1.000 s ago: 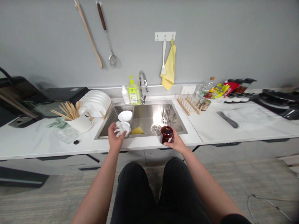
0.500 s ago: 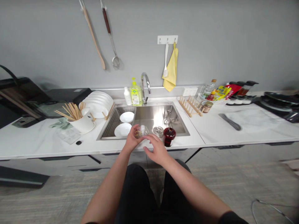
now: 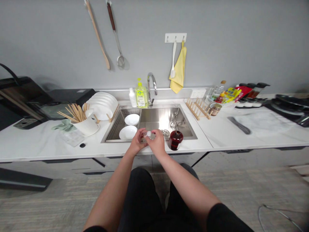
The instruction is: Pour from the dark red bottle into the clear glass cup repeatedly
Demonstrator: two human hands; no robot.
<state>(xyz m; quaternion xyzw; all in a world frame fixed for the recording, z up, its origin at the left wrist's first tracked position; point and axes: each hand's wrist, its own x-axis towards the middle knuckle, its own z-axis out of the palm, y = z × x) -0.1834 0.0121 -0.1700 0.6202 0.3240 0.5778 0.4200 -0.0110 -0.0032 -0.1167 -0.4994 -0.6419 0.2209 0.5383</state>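
Over the front rim of the sink, my left hand is closed around a small clear container with a white cap. My right hand grips the same container from the right, thumb and fingers up by the cap. Fingers hide most of its body. Just right of my right hand, a dark red glass bottle with an open neck stands upright on the counter's front edge. Two white bowls lie in the left part of the sink, left of my hands.
A chrome faucet and a green soap bottle stand behind the sink. On the left are white plates, a pot of chopsticks and a small black piece. To the right are a wooden rack and a jar.
My right hand has come in closer and its fingers have closed on the clear container by the cap. My left hand still holds it. The view has shifted slightly.
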